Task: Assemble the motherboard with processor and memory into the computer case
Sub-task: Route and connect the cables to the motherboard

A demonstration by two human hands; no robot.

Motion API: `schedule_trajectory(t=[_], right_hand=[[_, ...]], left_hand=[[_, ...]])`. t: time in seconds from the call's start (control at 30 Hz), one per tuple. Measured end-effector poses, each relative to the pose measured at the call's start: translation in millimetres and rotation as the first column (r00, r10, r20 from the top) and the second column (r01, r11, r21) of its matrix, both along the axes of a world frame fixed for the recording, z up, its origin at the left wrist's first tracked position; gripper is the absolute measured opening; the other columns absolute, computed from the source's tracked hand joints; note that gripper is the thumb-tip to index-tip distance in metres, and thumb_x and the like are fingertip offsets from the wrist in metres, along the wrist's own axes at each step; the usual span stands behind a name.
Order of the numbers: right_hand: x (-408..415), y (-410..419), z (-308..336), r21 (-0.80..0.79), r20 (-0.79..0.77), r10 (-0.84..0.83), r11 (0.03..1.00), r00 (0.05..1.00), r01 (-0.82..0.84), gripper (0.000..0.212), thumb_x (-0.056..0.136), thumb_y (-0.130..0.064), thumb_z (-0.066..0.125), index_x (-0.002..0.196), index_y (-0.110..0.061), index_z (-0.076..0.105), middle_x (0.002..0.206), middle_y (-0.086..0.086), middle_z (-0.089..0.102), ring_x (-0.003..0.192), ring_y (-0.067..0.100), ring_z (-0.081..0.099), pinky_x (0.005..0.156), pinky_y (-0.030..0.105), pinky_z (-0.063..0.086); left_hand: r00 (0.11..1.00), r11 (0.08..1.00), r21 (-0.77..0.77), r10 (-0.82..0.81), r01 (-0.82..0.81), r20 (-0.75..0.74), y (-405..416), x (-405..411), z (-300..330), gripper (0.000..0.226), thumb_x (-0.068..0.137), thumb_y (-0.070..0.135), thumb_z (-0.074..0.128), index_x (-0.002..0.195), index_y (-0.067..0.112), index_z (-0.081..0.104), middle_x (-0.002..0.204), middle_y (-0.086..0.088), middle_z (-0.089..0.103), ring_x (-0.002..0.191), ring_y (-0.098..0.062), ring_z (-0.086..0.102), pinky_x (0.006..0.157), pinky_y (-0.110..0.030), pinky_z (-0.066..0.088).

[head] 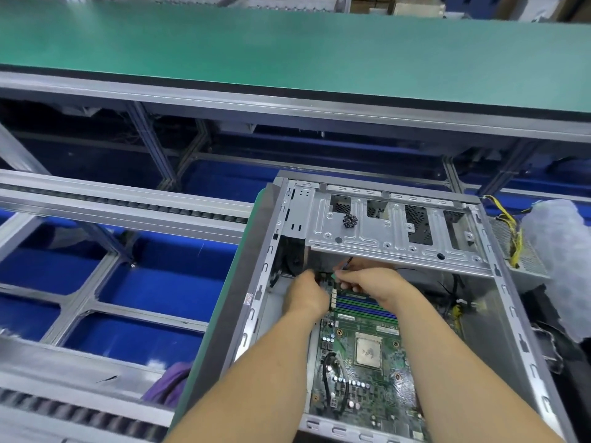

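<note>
Near edge: both forearms enter from the bottom, elbows cut off. Motherboard [367, 372] lies flat inside the open computer case [502, 314], long axis running away from the camera; its near end is blurred and partly cut by the case rim. Processor [369, 350] sits square mid-board, top bare. Beyond it the memory slots [361, 303] run crosswise, partly covered by the hands.

Left hand [308, 294] at the board's far-left corner, fingers curled downward; what they grip is hidden, can't tell. Right hand [371, 279] just beside it, fingers curled and pinching a thin dark cable [347, 262] that runs up under the drive bracket [393, 231]. Fingertips of both are blurred.

Small dark cluster [349, 220] rests on the bracket, unclear what. Right of the case: yellow-black wires [511, 231], foam wrap [559, 251]. Far: green bench [287, 52].
</note>
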State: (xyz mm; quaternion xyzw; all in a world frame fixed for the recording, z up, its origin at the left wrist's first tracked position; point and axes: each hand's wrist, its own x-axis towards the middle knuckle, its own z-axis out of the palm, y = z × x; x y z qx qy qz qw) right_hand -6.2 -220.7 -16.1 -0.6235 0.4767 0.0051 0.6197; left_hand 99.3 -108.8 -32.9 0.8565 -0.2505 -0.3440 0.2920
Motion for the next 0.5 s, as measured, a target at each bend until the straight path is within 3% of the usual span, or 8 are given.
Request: schedule_trajectory(t=[0.07,0.17,0.33,0.43,0.5], right_hand=[[-1,1,-1,-0.039,0.010,0.012,0.999,1.000,-0.012,0.006,0.090,-0.025,0.076,0.095,-0.022,0.078,0.094,-0.001,0.077,0.082,0.011,0.062,0.085,0.029,0.051],[-1,5,-2,-0.153,-0.027,0.055,0.987,0.998,-0.058,0.004,0.091,-0.026,0.074,0.093,-0.029,0.076,0.094,-0.002,0.077,0.098,0.016,0.068,0.097,0.035,0.050],[7,7,-2,-0.342,-0.115,0.088,0.932,0.989,-0.123,0.008,0.096,-0.028,0.068,0.091,-0.034,0.070,0.101,0.004,0.075,0.101,0.027,0.068,0.089,0.035,0.053],[9,6,-6,-0.421,-0.152,0.068,0.898,0.986,-0.127,0.006,0.094,-0.024,0.070,0.094,-0.030,0.071,0.100,0.000,0.073,0.096,0.021,0.067,0.076,0.025,0.052],[10,5,-10,-0.435,-0.159,0.083,0.889,0.984,-0.145,0.009,0.093,-0.022,0.071,0.092,-0.031,0.071,0.094,-0.005,0.072,0.091,0.015,0.068,0.075,0.023,0.053]], left_hand=[[1.000,1.000,0.006,-0.008,0.008,0.011,0,0,2,0.030,0.094,0.010,0.049,0.122,0.018,0.057,0.117,-0.007,0.065,0.102,-0.028,0.062,0.091,-0.042,0.054],[0.999,0.999,0.020,-0.030,0.029,0.026,0,0,4,0.027,0.093,0.010,0.047,0.118,0.016,0.057,0.116,-0.008,0.065,0.102,-0.030,0.062,0.091,-0.043,0.054],[0.998,0.999,0.030,-0.045,0.044,0.048,1,0,5,0.026,0.094,0.011,0.047,0.118,0.017,0.055,0.117,-0.008,0.063,0.102,-0.031,0.061,0.090,-0.043,0.054],[0.997,0.998,0.036,-0.051,0.048,0.060,0,0,4,0.021,0.094,0.011,0.048,0.113,0.017,0.055,0.114,-0.008,0.063,0.098,-0.030,0.061,0.087,-0.042,0.055],[0.996,0.998,0.046,-0.053,0.050,0.065,0,0,4,0.022,0.094,0.011,0.048,0.114,0.017,0.055,0.115,-0.008,0.063,0.099,-0.031,0.061,0.086,-0.042,0.055]])
